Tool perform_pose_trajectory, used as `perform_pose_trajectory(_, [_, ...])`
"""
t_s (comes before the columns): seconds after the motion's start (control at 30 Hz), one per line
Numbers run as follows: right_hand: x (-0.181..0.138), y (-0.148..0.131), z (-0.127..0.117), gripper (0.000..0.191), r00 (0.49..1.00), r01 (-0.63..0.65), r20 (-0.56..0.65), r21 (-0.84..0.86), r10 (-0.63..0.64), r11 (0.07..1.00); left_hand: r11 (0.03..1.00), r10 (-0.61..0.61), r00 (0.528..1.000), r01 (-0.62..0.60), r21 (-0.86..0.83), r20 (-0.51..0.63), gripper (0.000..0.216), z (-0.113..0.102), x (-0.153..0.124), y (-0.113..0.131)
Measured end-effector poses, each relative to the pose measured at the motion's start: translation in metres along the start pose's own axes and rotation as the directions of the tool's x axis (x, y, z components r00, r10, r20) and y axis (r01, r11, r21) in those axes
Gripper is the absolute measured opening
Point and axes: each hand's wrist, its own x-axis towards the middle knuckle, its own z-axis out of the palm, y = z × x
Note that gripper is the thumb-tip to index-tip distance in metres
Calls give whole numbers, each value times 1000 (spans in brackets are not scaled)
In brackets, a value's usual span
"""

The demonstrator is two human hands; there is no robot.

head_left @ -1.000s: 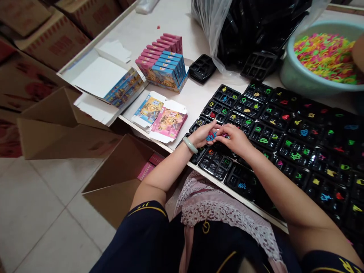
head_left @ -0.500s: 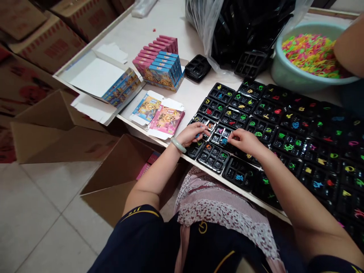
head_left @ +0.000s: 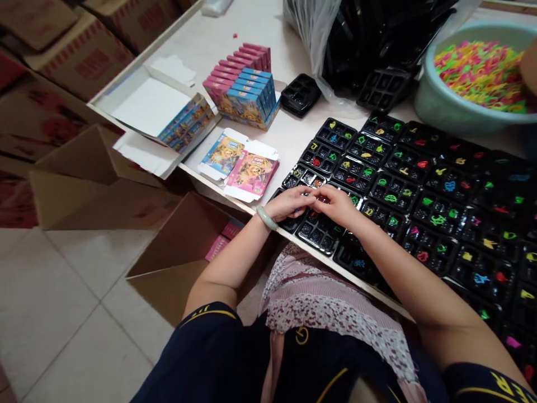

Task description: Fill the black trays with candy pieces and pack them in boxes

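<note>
My left hand, with a pale green bangle on the wrist, is curled over the near-left trays, a bit of small blue plastic pieces showing at its fingers. Against its fingertips my right hand pinches; what lies between those fingers is hidden. Below both hands is a black compartment tray, one of many in rows, and several hold small coloured plastic shapes, such as a blue one and a green one.
A pale green basin of coloured pieces stands far right, another person's arm beside it. Behind are a plastic bag of black trays and spare trays. Boxed packs, flat cartons and an open cardboard box are left.
My right hand has moved left from over a tray to meet my left hand, and their fingertips now touch. The whole view has shifted slightly.
</note>
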Motion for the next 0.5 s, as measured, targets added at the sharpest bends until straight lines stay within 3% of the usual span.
perform_pose_trajectory(0.07, [7,6,3,10,998,-48,-34,26,49,999,997,22,994,-29,-71,-109,33,-8,-9,-1])
perform_pose_trajectory(0.2, [31,19,4,10,993,-28,-114,-259,-2,966,948,-2,938,-108,-299,-346,17,-27,-24,-1])
perform_pose_trajectory(0.33, [47,18,12,16,997,61,-19,-388,-75,920,872,-65,949,-96,-479,-310,19,-34,-28,-1])
perform_pose_trajectory(0.5, [28,-20,21,22,962,267,45,-341,-269,901,810,-38,959,-135,-571,-281,31,-22,-23,-5])
